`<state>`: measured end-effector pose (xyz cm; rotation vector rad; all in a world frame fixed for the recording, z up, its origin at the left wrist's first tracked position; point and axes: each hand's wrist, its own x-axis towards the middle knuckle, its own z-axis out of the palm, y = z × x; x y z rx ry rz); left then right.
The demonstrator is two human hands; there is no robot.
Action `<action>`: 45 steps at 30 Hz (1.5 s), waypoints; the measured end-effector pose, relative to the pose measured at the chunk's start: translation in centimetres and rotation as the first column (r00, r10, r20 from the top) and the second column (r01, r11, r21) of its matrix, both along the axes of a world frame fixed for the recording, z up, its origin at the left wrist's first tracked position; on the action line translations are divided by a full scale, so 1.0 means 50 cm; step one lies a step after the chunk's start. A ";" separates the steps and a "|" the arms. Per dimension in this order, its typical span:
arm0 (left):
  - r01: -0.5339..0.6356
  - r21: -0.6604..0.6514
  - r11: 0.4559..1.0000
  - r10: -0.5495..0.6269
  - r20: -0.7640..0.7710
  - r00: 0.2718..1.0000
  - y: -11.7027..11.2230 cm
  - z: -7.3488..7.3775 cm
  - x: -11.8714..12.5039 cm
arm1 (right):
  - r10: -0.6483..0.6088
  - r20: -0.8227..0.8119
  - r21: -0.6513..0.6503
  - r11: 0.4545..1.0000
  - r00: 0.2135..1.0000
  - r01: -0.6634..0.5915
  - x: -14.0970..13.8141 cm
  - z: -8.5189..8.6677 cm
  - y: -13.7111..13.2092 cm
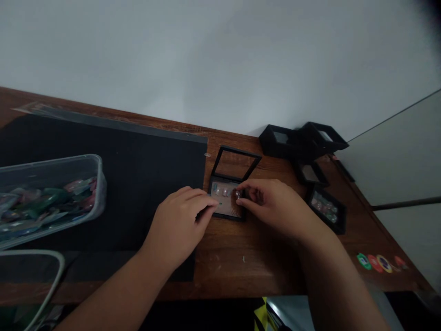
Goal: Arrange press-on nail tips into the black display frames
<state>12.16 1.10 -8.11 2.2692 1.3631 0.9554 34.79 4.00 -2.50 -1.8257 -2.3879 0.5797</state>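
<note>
Black case (pixel 224 208) | right grip (pixel 272 202) hides part | tub (pixel 101 189) cropped left

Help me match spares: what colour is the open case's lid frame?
Black; the lid frame shows best in the head view.

Tub (pixel 100 193) left of case (pixel 225 207)

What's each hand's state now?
Left hand: fingertips close together at case; hold unclear.
Right hand: thumb and finger around shiny piece; whether gripping, unclear.
</note>
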 end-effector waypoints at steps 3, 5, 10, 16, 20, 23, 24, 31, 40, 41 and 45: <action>0.006 0.035 0.999 -0.006 0.022 1.000 0.000 0.002 0.000 | 0.013 -0.015 -0.026 1.000 1.000 -0.013 0.008 0.004 -0.001; 0.004 0.046 0.999 -0.006 0.037 0.999 -0.001 0.001 0.000 | 0.023 -0.026 -0.052 0.998 0.999 -0.024 0.012 0.007 -0.002; -0.011 0.054 0.998 0.007 0.076 0.997 -0.006 0.000 -0.004 | 0.037 -0.055 -0.050 0.998 0.998 -0.040 0.011 0.002 0.001; -0.028 0.009 1.000 0.027 0.133 0.991 -0.009 0.002 -0.008 | 0.004 -0.015 0.022 1.000 1.000 -0.004 0.004 -0.008 0.006; -0.013 -0.005 1.000 0.014 0.130 0.991 -0.010 0.004 -0.006 | -0.034 0.043 0.093 0.995 0.998 0.029 0.002 -0.009 0.008; -0.019 0.031 0.999 0.014 0.134 0.991 -0.011 0.006 -0.006 | -0.048 0.067 0.132 0.991 0.997 0.039 0.000 -0.011 0.011; -0.023 0.040 0.999 0.018 0.131 0.991 -0.011 0.006 -0.007 | -0.050 0.071 0.136 0.990 0.996 0.040 -0.002 -0.011 0.011; -0.051 0.033 0.998 0.046 0.139 0.989 -0.012 0.007 -0.009 | -0.046 0.100 0.170 0.985 0.994 0.029 -0.011 -0.017 0.011; -0.160 -0.034 0.987 0.163 0.164 0.973 -0.008 0.012 -0.013 | -0.036 0.098 0.232 0.973 0.995 0.012 -0.019 -0.033 0.010; -0.164 -0.054 0.985 0.171 0.177 0.969 -0.008 0.013 -0.015 | -0.034 0.093 0.221 0.975 0.995 0.013 -0.020 -0.034 0.010; -0.194 -0.105 0.975 0.212 0.196 0.958 -0.006 0.013 -0.020 | -0.010 0.078 0.207 0.978 0.997 -0.007 -0.020 -0.033 0.010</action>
